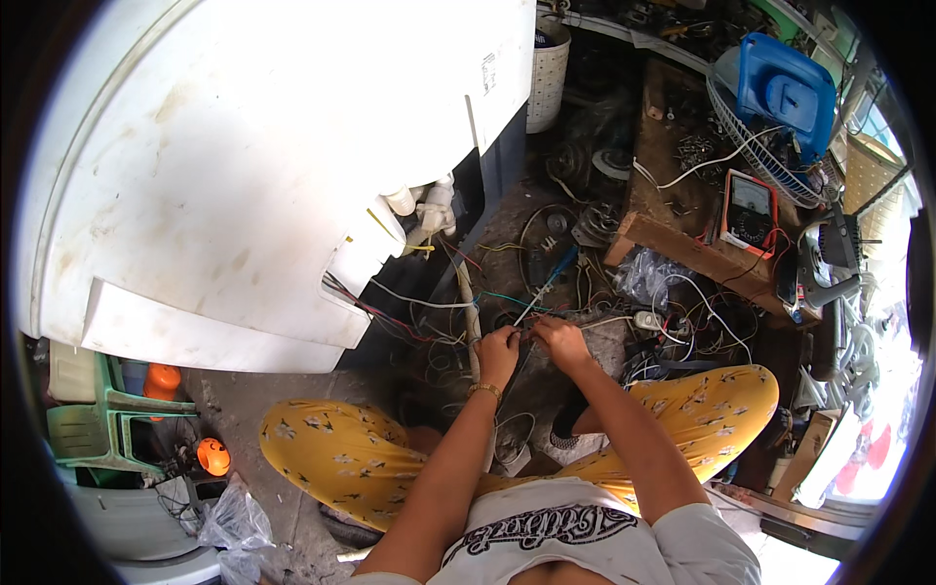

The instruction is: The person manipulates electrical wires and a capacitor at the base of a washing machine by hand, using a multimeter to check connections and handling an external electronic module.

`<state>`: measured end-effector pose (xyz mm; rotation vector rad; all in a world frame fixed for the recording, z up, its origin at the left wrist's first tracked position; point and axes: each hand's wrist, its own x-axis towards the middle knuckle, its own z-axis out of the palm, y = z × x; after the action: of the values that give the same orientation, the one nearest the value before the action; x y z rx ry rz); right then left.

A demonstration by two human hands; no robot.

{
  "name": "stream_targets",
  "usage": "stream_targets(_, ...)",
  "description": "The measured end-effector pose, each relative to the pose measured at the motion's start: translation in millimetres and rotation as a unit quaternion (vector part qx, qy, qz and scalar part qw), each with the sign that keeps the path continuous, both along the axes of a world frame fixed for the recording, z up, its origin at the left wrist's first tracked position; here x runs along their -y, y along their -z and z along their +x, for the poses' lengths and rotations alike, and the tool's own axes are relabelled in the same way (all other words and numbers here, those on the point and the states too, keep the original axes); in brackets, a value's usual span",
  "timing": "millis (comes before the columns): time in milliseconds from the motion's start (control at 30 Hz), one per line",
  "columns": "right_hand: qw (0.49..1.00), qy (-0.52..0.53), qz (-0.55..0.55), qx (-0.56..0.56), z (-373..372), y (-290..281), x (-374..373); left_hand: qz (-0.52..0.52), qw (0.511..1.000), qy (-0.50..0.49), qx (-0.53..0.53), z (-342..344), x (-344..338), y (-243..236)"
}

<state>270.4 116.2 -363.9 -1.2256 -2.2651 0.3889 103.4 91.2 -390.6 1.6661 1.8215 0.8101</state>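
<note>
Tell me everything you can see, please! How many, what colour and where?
Big machine: one, white, upper left
Wires: many, mixed colours, middle
Wooden bench: one, brown, upper right
Meter: one, orange-red and black, on the bench
Plastic part: one, blue, top right
Bin: one, whitish, top middle
Plastic seat: at least one, green, left
Round thing: one, orange, lower left
Small clutter: too jumbled to count
Trousers: one pair, yellow patterned, lower middle
Shirt: one, white, bottom
Left grip: one, bare, at the wires
Right grip: one, bare, beside it

Wires btwn appliance on L & bench on R, w/ multimeter atop bench.
</note>
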Motion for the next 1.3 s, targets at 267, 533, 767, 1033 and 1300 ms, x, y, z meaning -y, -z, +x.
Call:
stream_targets(267,0.998,0.036,-0.042,-0.029,-3.8,-2.6,-1.3,0.036,0.998,0.047,-0.033,6.4,-3.2,11.7)
stream_targets(533,0.965,0.104,-0.190,-0.145,-13.7,3.7,-6.5,0.045,0.998,0.040,-0.017,4.1,-3.1,11.6)
stream_targets(767,0.810,0.200,-0.457,-0.307,-1.9,41.4,-14.0,0.060,0.996,0.065,-0.024,9.2,-4.7,0.4)
stream_targets(1033,0.997,-0.073,0.024,-0.009,-0.2,-7.3,-2.3,0.013,0.997,0.078,-0.007,-8.1,-7.4,8.1)
stream_targets(1300,0.999,0.000,-0.039,0.009,2.7,13.6,3.0,0.019,0.995,0.094,-0.038,-1.5,-3.4,-3.3)
